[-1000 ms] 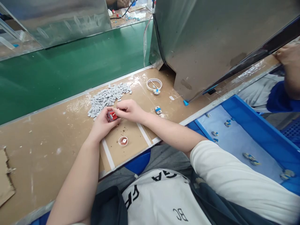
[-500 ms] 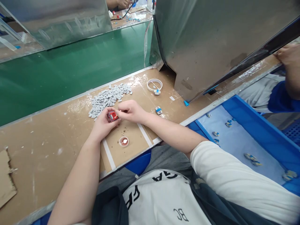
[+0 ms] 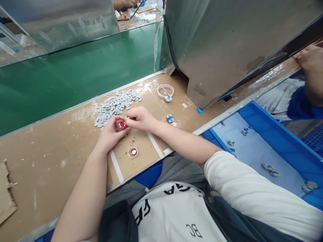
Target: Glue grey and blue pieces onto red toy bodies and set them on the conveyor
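left hand (image 3: 109, 132): curled round small red part (image 3: 120, 125), thumb on its near side
right hand (image 3: 139, 118): fingertips pinched at the red part's top
red part: held between both hands, just above the bench (image 3: 50, 154)
grey chips pile (image 3: 114, 105): just beyond the hands
round cap (image 3: 132, 152): near side, on taped pad
blue bin (image 3: 290, 144): right

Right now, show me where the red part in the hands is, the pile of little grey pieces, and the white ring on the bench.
red part (image 3: 120, 124), head view, on its red top face between the fingers.
pile of grey pieces (image 3: 114, 105), head view, middle of the heap.
white ring (image 3: 166, 90), head view, on its near rim.
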{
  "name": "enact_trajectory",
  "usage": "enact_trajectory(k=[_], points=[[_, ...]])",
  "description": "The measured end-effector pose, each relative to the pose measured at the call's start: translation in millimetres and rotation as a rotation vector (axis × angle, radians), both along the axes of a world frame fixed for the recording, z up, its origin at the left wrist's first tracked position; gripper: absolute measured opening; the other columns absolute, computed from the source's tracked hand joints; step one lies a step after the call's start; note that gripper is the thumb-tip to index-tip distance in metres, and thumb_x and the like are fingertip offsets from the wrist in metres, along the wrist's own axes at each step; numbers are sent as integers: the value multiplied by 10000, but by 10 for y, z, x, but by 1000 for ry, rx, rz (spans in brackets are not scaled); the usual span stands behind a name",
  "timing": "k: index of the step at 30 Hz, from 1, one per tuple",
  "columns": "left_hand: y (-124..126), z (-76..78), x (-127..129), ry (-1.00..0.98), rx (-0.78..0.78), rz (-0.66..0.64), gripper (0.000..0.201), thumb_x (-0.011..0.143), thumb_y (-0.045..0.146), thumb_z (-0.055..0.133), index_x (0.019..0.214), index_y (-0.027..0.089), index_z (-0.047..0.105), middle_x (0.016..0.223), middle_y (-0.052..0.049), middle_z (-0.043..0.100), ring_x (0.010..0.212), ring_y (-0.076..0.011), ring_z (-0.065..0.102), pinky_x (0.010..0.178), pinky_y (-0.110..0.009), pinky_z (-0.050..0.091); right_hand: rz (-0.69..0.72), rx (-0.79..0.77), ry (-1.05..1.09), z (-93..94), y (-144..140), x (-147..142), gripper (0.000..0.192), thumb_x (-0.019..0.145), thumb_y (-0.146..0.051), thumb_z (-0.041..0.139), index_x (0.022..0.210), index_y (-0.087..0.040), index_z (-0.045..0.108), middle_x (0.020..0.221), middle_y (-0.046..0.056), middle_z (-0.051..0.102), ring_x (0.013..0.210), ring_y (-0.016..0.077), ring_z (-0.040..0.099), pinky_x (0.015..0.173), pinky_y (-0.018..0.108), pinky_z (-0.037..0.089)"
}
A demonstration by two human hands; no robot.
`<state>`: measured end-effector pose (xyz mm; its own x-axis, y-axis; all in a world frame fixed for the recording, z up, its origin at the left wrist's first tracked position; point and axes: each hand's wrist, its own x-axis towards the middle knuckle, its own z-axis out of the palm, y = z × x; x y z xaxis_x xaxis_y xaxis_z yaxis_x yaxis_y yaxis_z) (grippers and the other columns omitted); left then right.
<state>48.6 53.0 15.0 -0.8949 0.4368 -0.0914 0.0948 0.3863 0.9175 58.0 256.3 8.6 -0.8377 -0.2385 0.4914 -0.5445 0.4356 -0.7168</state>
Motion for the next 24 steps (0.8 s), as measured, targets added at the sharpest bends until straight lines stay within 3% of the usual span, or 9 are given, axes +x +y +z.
enact_trajectory(k=[5, 13, 20, 24], points=[[-16, -12, -10, 36, -62, -9, 583, 742, 445, 918, 1229, 267, 651, 974, -7, 733, 715, -196, 685, 661, -320, 553, -64, -48, 14, 8, -6, 7, 438, 985, -269, 522, 666, -238, 223, 626, -57, 301, 653, 109, 291, 657, 294, 224], [-11, 17, -2, 73, -105, -19, 579, 771, 446, 895, 1270, 260, 666, 963, -8, 743, 760, -210, 688, 692, -324, 540, -47, -45, 43, 0, -12, 21, 438, 1042, -317, 492, 697, -236, 234, 663, -47, 351, 677, 114, 329, 678, 290, 247], [1, 46, 6, 139, -174, -5, 472, 779, 456, 877, 1166, 256, 694, 953, -6, 727, 785, -213, 661, 682, -320, 511, 30, -36, 78, -21, -18, 22, 455, 1102, -393, 464, 718, -235, 278, 692, -38, 391, 696, 120, 363, 690, 291, 266], [14, 79, 12, 159, -173, -6, 465, 777, 461, 883, 1152, 261, 694, 935, -1, 733, 750, -209, 662, 662, -321, 524, -1, 4, 83, -35, -12, 9, 448, 1091, -353, 481, 719, -237, 261, 689, -34, 398, 705, 124, 371, 696, 291, 273]])
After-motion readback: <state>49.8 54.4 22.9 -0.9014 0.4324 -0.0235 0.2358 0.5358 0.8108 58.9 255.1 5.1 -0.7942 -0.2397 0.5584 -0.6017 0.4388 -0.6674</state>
